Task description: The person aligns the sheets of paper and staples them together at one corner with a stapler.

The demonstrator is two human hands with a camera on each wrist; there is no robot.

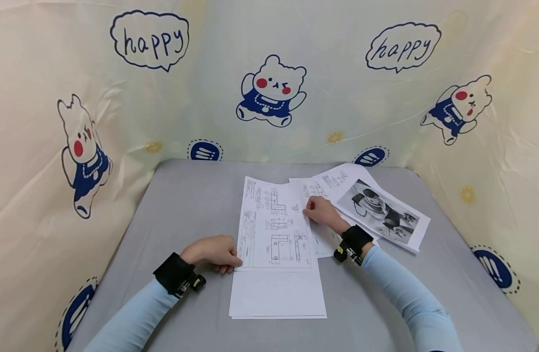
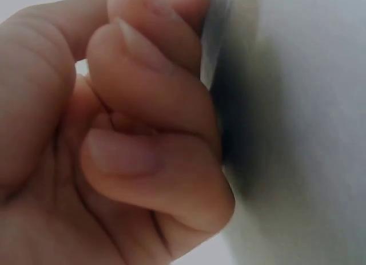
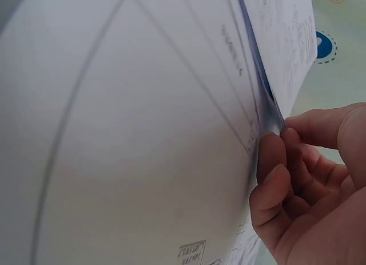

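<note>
At right hand (image 1: pixel 321 213), pinched drawing sheet (image 1: pixel 278 232)

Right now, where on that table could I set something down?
Bare tabletop lies left of the drawing sheet, beyond the left hand, and between the blank paper and right sleeve. Crowded: around the right hand, where loose sheets and the photo page overlap.

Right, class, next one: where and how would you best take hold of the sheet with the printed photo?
The photo sheet is probably best pinched by its right short edge, coming from the person's right. It lies aslant on top of other papers, and that edge juts past them over the grey table, while the right hand is near its left end.
</note>
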